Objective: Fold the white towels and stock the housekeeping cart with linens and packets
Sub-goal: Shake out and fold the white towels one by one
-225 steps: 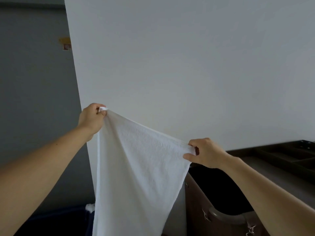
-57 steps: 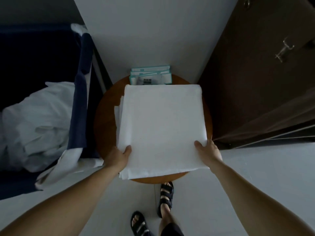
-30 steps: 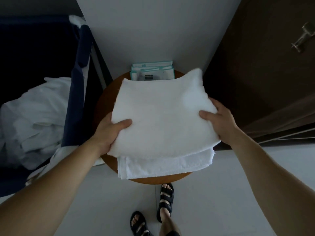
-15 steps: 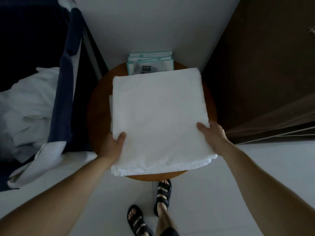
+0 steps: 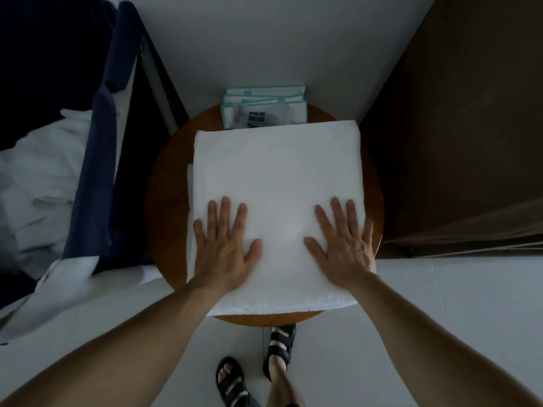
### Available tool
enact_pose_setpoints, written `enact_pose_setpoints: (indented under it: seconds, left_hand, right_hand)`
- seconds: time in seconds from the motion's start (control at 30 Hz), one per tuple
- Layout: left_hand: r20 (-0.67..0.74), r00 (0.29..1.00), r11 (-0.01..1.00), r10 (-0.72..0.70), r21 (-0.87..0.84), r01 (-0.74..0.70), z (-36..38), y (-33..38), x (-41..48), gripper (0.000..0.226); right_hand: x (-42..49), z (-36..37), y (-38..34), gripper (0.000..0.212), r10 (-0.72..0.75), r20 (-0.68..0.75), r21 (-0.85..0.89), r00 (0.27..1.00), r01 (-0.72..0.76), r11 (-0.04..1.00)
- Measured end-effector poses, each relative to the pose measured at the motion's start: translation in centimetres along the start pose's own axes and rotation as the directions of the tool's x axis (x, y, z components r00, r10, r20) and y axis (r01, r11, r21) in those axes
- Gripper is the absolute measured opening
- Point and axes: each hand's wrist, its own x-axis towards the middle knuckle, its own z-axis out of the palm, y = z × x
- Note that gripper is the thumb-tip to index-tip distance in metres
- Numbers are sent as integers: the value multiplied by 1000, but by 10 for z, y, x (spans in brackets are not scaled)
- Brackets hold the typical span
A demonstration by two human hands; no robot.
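A folded white towel (image 5: 279, 171) lies square on a round brown wooden stool (image 5: 164, 177), covering most of its top. My left hand (image 5: 224, 245) presses flat on the towel's near left part, fingers straight and spread. My right hand (image 5: 342, 242) lies flat on its near right part in the same way. A small stack of teal-edged packets (image 5: 264, 113) sits on the stool's far side against the white wall, partly hidden by the towel.
A dark blue linen bag (image 5: 100, 160) with crumpled white linen (image 5: 38, 183) inside stands at the left. The brown cart side (image 5: 458, 142) rises at the right. My sandalled feet (image 5: 258, 371) stand on the pale floor just below the stool.
Half a second ago both hands gripped the towel's near corners. They have since let go and now lie flat on top of the towel, which rests squared on the stool.
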Motion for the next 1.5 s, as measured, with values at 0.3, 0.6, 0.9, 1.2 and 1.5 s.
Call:
enact_pose_setpoints:
  seconds: [0.3, 0.6, 0.9, 1.2, 1.5]
  left_hand:
    - [130, 991, 1000, 3, 12, -4, 5, -4, 0, 83]
    - [-101, 992, 993, -71, 88, 80, -140, -29, 69, 78]
    - [-256, 920, 953, -297, -16, 303, -222, -199, 78, 75]
    - [-72, 851, 850, -520, -147, 506, -177, -428, 75, 75]
    - [57, 843, 824, -535, -185, 536, -104, -566, 86, 74]
  right_hand:
    - [2, 5, 2, 75, 10, 39, -2, 999, -10, 1000]
    - [77, -116, -83, 76, -196, -68, 45, 978, 199, 979]
    - [152, -204, -284, 78, -462, -187, 109, 867, 486, 867]
    - [244, -114, -494, 91, -441, 250, 201, 862, 399, 895]
    - [324, 16, -585, 141, -94, 547, 270, 832, -70, 960]
